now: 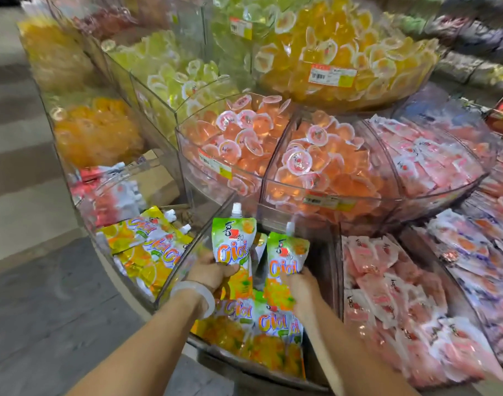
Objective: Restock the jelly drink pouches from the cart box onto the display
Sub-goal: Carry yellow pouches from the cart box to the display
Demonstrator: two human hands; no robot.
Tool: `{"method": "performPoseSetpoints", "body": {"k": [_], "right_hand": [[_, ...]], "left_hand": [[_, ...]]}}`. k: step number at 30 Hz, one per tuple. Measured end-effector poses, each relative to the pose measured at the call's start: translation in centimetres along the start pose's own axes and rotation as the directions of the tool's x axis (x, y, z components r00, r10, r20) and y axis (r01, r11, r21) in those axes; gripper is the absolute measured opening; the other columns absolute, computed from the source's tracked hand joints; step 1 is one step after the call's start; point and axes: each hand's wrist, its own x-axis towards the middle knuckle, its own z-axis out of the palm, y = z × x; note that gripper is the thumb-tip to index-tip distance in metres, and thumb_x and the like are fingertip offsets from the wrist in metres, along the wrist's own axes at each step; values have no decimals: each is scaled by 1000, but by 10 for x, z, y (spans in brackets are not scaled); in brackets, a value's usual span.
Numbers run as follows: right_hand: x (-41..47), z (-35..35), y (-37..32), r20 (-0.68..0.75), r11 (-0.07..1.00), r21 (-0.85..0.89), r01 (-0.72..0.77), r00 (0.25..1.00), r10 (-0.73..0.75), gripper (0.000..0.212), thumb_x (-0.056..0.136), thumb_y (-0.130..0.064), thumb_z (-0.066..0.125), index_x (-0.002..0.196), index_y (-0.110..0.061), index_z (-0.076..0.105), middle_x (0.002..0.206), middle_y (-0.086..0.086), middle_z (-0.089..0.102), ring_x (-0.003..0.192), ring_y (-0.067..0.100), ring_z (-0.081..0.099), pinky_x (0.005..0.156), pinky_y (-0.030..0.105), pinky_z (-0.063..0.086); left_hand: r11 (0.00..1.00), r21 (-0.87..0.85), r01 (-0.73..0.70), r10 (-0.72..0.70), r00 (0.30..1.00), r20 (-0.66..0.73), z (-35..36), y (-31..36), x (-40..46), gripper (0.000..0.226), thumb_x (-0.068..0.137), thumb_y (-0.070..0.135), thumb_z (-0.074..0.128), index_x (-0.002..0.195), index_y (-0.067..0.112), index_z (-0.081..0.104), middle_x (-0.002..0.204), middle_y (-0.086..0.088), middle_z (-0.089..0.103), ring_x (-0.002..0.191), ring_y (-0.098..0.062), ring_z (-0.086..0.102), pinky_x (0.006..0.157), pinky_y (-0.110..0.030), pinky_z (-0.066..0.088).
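With a jelly pouch upright in each hand, left hand (209, 271) gripping one pouch (233, 241) and right hand (300, 284) gripping another pouch (287, 257), we're over the near clear bin (176, 270). Fingers are wrapped round the pouch bottoms. We'd seat them spout-up, labels forward, behind the front row (261, 321).

Single view only, head-worn camera. Looked forward and down from person's standing height, at tiered clear display bins (324, 195) just ahead. Wide-angle lens, edges bent and blurred. Sat close: both forearms entered from bottom edge, left hand (213, 271) and right hand (300, 284) low at centre. Floor (30, 295) filled left side.
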Motion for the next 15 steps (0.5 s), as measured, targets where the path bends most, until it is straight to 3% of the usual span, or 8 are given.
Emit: {"method": "performPoseSetpoints", "body": {"k": [1,3,6,8,10,11,13,15], "right_hand": [[4,4,2,-1,1000,-12,-9,1000,9,26,83,3,61,109,4,59,93,13,59,83,23,53,69,34,40],[11,9,3,-21,998,-56,-23,1000,22,17,85,2,57,101,4,62,89,13,55,82,22,48,68,35,41],[11,17,2,-56,991,-100,-91,995,86,8,89,-9,50,83,-7,55,81,8,52,79,24,48,72,35,43],[19,23,3,-87,985,-141,-102,992,91,23,85,-15,50,63,-15,41,66,1,42,65,22,42,59,24,39],[23,29,-1,-117,979,-167,-121,988,102,36,89,-7,48,56,-17,35,59,-2,36,54,14,34,41,16,31],[26,31,-1,-116,977,-170,-132,987,114,36,90,-5,47,57,-16,38,60,-2,39,56,14,37,42,19,32],[24,40,-5,-124,969,-206,-133,986,109,29,87,-9,49,60,-13,40,65,2,42,72,22,45,61,29,34],[29,43,0,-146,986,-137,-99,986,79,10,72,-18,53,70,-10,48,74,11,52,82,26,50,72,36,40]], "left_hand": [[1000,0,-1,1,1000,-2,-1,0,6,29,78,-11,66,104,1,64,96,-18,66,70,-19,53,68,-37,50],[1000,2,10,-10,999,30,-4,-1,17,28,76,-13,67,99,3,65,103,-17,67,85,-23,58,80,-36,45],[999,42,30,-33,996,80,-4,-4,24,28,75,-14,67,94,7,66,83,-5,68,78,-23,60,75,-30,43],[997,8,80,-80,989,126,-4,-8,33,33,73,-17,65,102,-2,66,67,1,68,74,-22,60,70,-30,46],[993,-3,119,-117,979,166,-4,-9,39,37,71,-20,65,106,-8,64,59,1,69,72,-24,61,69,-32,50],[992,10,126,-126,976,178,-5,-8,40,36,69,-20,66,102,-7,64,54,3,68,66,-23,62,66,-30,51],[989,57,136,-145,968,205,-7,-6,40,38,54,-10,76,89,0,65,52,4,67,57,-18,65,59,-22,53],[982,124,140,-166,960,224,-9,-9,43,50,31,8,77,80,6,67,70,-7,71,74,-25,69,77,-30,56]]}}
